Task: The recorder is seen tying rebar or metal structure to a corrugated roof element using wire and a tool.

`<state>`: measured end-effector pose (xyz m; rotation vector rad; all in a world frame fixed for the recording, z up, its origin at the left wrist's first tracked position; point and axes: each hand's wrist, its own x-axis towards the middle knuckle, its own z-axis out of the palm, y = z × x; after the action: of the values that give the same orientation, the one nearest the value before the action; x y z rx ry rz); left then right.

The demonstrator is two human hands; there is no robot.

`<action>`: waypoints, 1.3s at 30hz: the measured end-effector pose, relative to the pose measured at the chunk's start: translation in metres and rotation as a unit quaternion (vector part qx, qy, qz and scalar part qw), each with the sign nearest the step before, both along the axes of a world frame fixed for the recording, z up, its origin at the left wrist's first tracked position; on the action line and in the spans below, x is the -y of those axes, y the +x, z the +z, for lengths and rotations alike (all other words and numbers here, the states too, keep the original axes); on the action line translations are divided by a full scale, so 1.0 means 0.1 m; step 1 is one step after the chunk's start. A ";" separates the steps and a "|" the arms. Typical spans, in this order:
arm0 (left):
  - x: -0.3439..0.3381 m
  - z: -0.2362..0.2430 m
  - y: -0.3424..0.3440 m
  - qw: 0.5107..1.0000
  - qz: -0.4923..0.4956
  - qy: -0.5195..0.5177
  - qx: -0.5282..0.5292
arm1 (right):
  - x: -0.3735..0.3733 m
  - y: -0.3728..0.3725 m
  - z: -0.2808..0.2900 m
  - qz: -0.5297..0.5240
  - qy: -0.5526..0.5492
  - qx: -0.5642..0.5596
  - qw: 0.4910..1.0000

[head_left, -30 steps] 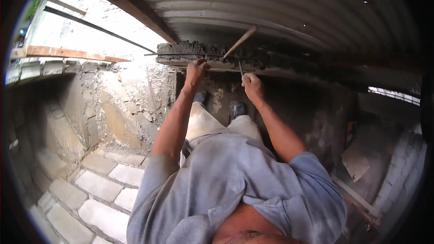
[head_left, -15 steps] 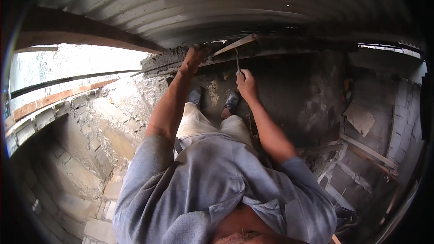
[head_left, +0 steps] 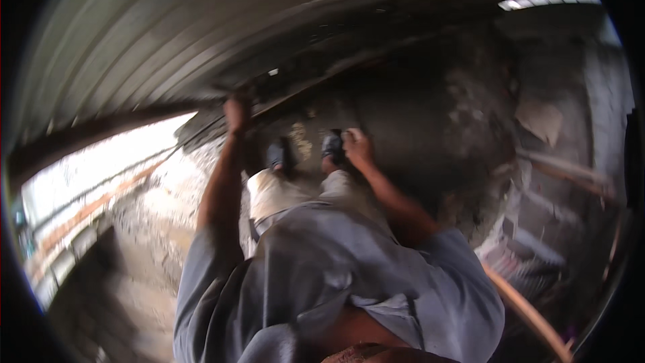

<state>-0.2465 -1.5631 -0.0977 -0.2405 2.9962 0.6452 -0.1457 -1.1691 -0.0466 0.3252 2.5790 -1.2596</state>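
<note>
My left hand (head_left: 236, 114) is raised at the dark, rough ledge (head_left: 201, 133) below the corrugated metal roof (head_left: 134, 40). Its fingers are smeared by motion, so what they touch is unclear. My right hand (head_left: 357, 149) is lower, with bent fingers around something small and pale that I cannot make out. Behind it my dark shoes (head_left: 277, 154) and pale trousers show against the grey ground. A long thin bar (head_left: 295, 97) runs along the ledge. The whole view is blurred.
Pale rough masonry (head_left: 161, 208) lies at the left under a bright opening. At the right are grey blocks (head_left: 531, 228), a pale flat piece (head_left: 537, 121) and planks (head_left: 564, 175). A long orange-brown board (head_left: 524, 302) stands out at the lower right.
The view has swung, tilting the roof and ledge. My right hand has come down from the ledge; the thin metal tool and wooden stick seen there earlier are no longer distinguishable.
</note>
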 end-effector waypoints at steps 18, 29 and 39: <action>-0.05 0.19 0.05 0.998 0.049 -0.029 -0.031 | -0.29 -0.11 0.39 -0.048 -0.082 0.084 0.992; -0.11 0.86 -0.06 0.804 0.168 0.570 0.002 | -0.36 0.02 0.31 -0.040 -0.073 0.081 0.993; 0.01 0.73 -0.07 0.817 0.162 0.542 0.109 | -0.09 -0.06 0.31 -0.015 -0.101 0.070 0.992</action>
<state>-0.2537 -1.5642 -0.0251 -0.6534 1.9212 2.0107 -0.1519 -1.1597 -0.0153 0.3966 2.3141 -1.4393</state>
